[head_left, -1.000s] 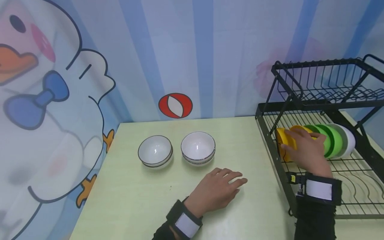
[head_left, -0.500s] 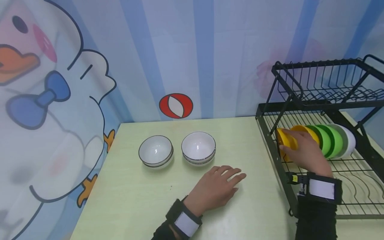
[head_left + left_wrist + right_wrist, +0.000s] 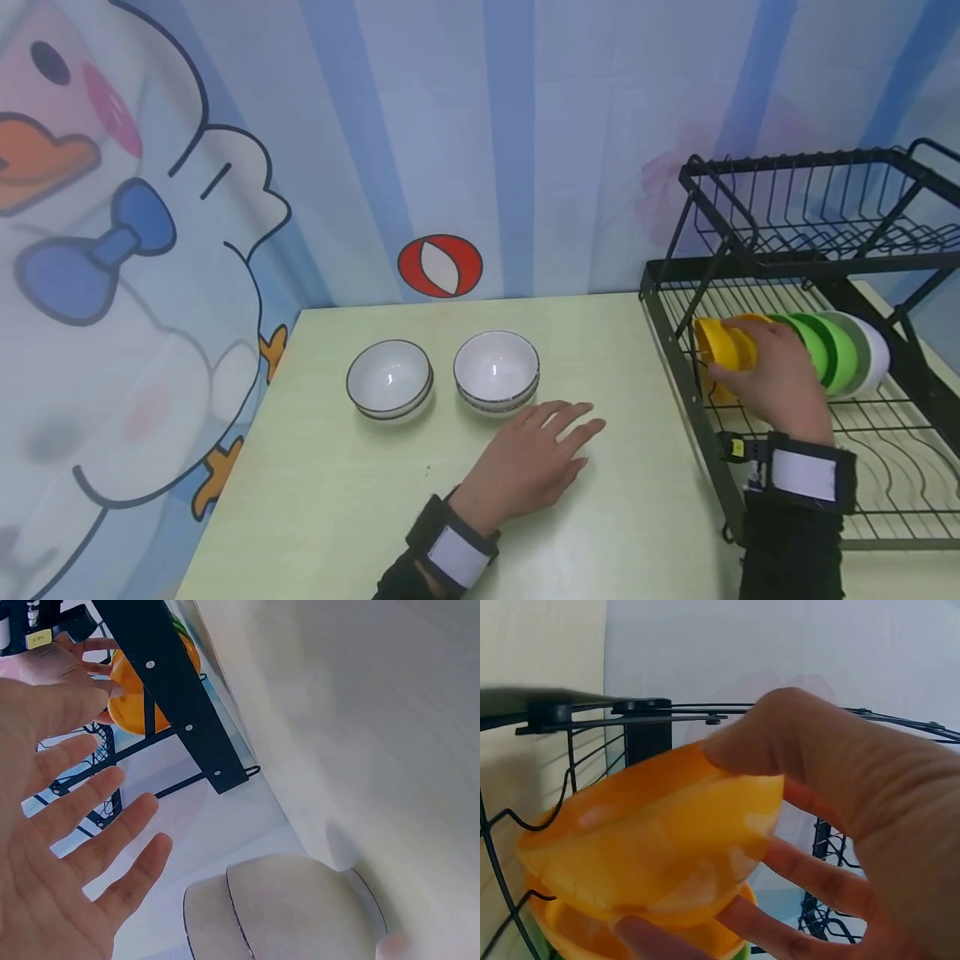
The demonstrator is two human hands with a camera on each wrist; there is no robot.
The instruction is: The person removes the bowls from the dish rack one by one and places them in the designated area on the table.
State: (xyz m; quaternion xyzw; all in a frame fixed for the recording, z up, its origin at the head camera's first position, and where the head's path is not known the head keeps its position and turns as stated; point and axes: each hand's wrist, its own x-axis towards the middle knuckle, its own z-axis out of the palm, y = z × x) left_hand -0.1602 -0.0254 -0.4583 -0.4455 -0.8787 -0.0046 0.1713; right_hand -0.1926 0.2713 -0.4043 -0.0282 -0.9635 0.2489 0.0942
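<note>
My right hand point(image 3: 783, 383) reaches into the lower tier of the black dish rack point(image 3: 678, 392). In the right wrist view, its thumb lies at the rim of a yellow bowl point(image 3: 667, 855) and the fingers curl under the outside, so the hand grips it. A second yellow bowl point(image 3: 577, 930) sits just behind. Green bowls point(image 3: 840, 354) and a white bowl point(image 3: 873, 358) stand on edge further right in the row. My left hand point(image 3: 521, 462) is over the table with fingers spread, holding nothing. Nearest to it is the right-hand stack of white dark-rimmed bowls point(image 3: 497, 367).
Another stack of white bowls point(image 3: 390, 379) stands on the pale table point(image 3: 360, 517) to the left. The rack's upper tier point(image 3: 817, 208) overhangs the back of the bowl row. A blue striped backdrop point(image 3: 570, 150) rises behind the table.
My right hand's grip on the front yellow bowl has tightened, and that bowl has shifted slightly right. My left hand has drifted a little left and up, closer to the white bowls.
</note>
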